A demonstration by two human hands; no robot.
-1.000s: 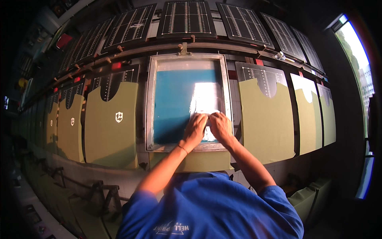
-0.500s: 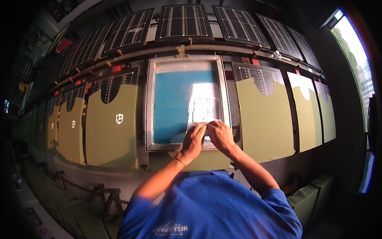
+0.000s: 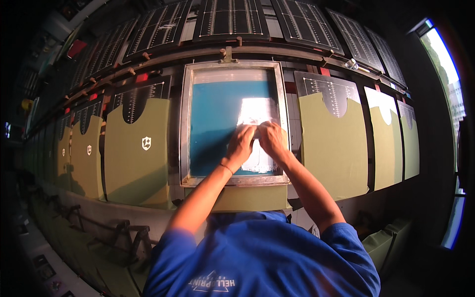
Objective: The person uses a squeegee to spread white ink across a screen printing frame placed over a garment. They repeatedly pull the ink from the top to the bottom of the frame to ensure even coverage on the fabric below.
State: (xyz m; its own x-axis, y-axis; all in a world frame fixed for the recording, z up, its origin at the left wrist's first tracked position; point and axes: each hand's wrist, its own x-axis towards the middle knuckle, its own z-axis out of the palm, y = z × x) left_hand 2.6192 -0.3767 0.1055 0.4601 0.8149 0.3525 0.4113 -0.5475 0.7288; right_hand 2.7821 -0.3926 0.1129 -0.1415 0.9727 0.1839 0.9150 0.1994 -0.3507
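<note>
A metal-framed printing screen [image 3: 185, 123] with blue-green mesh [image 3: 213, 106] lies in front of me. Both hands are closed side by side over its right half, on a squeegee that they hide almost wholly. My left hand [image 3: 241, 142] grips its left part, and my right hand [image 3: 271, 138] grips the right part. White ink [image 3: 256, 109] shows on the mesh beyond my fingers and also on the near side, below my hands. Olive fabric [image 3: 237, 198] sticks out from under the screen's near edge.
Olive shirt pieces lie on boards to the left [image 3: 133, 163] and right [image 3: 334, 153]; those on the left bear a white shield print [image 3: 146, 143]. A rail with pegs [image 3: 168, 60] runs behind the screen. Dark marked boards [image 3: 230, 20] stand in a row beyond it.
Both hands have moved away from me, from the screen's near edge to about its middle, still closed together. White ink now shows on the mesh on the near side of them.
</note>
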